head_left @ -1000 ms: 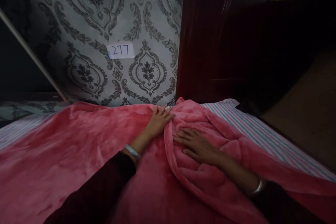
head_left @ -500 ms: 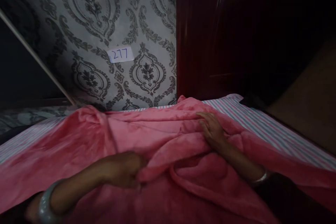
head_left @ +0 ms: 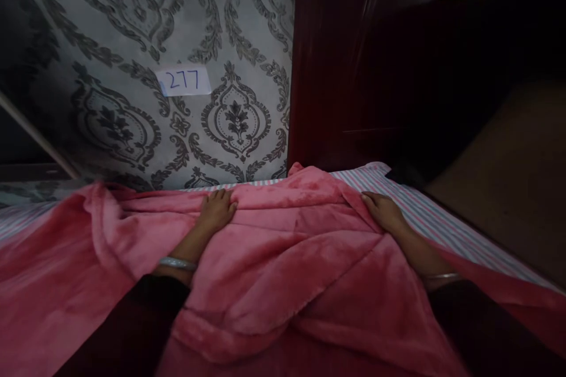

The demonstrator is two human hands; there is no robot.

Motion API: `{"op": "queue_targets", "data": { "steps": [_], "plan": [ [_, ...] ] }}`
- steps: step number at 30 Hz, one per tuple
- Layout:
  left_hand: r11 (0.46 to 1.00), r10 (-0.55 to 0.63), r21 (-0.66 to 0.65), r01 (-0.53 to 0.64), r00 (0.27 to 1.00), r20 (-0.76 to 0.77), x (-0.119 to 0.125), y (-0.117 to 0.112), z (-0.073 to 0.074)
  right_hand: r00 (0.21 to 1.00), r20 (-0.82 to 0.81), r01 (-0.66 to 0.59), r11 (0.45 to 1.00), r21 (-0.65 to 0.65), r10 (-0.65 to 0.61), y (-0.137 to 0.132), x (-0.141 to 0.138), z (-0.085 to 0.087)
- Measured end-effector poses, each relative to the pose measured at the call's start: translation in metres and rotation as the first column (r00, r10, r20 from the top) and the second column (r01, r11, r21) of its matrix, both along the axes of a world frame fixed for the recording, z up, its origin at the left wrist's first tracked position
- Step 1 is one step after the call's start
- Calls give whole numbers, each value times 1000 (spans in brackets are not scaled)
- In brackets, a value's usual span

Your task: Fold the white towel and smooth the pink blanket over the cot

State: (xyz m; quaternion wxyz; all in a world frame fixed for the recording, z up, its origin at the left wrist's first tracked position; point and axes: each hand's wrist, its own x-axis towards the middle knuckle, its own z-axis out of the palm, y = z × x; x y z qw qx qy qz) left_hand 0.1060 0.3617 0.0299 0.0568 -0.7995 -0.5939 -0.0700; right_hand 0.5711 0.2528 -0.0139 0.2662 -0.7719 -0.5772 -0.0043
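Note:
A plush pink blanket (head_left: 265, 283) lies in loose folds across the surface before me. My left hand (head_left: 216, 210) rests flat on its far part, fingers spread, holding nothing. My right hand (head_left: 384, 211) is at the blanket's right side, fingers bent around a fold that is drawn up towards it. The tips of those fingers are partly hidden. Each wrist carries a bangle, and dark sleeves cover the forearms.
Under the blanket is a striped sheet (head_left: 411, 212), bare along the right. Patterned wallpaper (head_left: 239, 118) with a paper label (head_left: 186, 80) reading 277 rises behind. A dark red wooden panel (head_left: 331, 70) stands beside it. A brown surface (head_left: 508, 188) borders the right edge.
My left hand has let go of a near fold and moved forward onto the far part, fingers spread. My right hand has shifted right to the blanket's side. The near fold now lies flatter.

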Motion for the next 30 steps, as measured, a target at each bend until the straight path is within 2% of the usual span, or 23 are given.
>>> {"op": "queue_targets", "data": {
  "steps": [2,4,9,13,15,17,19,21,22,26,30],
  "plan": [
    [999,-32,-14,32,999,12,-5,1,0,995,26,-102,994,48,101,-1,-4,2],
    [999,-40,1,40,999,28,-9,4,5,989,37,-147,986,77,145,-1,-7,3],
    [998,-44,37,44,999,0,-8,6,13,998,37,-51,984,172,45,-3,-13,6],
    [999,-24,25,23,999,43,-5,3,12,990,125,-109,927,359,68,-21,-37,28],
    [1000,4,30,-6,998,68,-7,3,11,980,109,-195,886,421,164,-38,-54,45],
    [1000,20,6,-20,996,85,-11,5,10,933,2,-340,878,337,360,-59,-69,59],
    [999,14,-31,-11,995,95,-14,7,10,826,-237,-494,860,130,511,-76,-80,68],
    [999,7,-41,-3,996,93,-16,9,11,749,-446,-551,835,-8,490,-84,-86,68],
    [999,8,-38,-4,996,88,-16,9,12,744,-491,-535,844,-31,453,-85,-87,66],
    [1000,11,-17,-10,998,67,-15,9,15,834,-400,-426,904,-29,380,-71,-86,49],
    [998,-2,-55,5,999,47,-13,9,19,941,-216,-291,948,-132,259,-55,-93,38]
  ]
}}
